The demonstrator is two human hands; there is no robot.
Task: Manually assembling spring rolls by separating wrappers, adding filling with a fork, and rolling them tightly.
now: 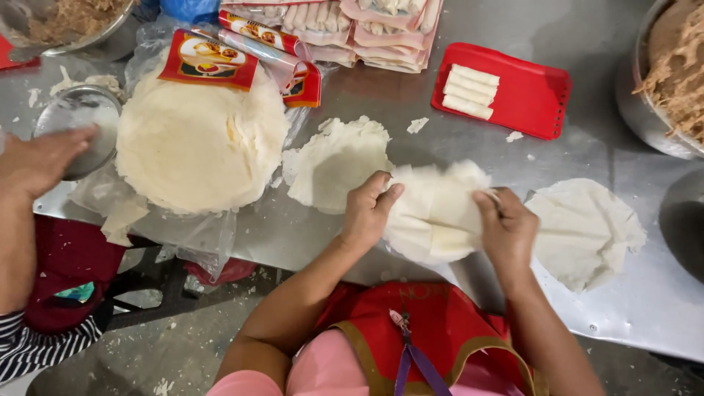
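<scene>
Your left hand point(369, 207) and right hand point(506, 227) both pinch the same thin pale wrapper point(434, 213), left fingers closed on its nine o'clock edge, right fingers on its three o'clock edge, holding it at the near edge of the steel desk point(587, 158). Judge it feather-light, limp and easy to tear: it sags and creases between your hands, so grip at the rim with flat fingertips, not the middle. At ten o'clock lies a single ragged sheet point(334, 163), soft and matte; at three o'clock another crumpled sheet point(583, 229). Further at ten o'clock sits a round stack of wrappers point(199, 150) on clear plastic, dry-looking with frayed edges. At one o'clock a red plastic tray point(528, 95), stiff and glossy, carries small white rolls point(470, 91). At nine o'clock another person's hand point(38, 160) rests on a metal bowl point(82, 111).
</scene>
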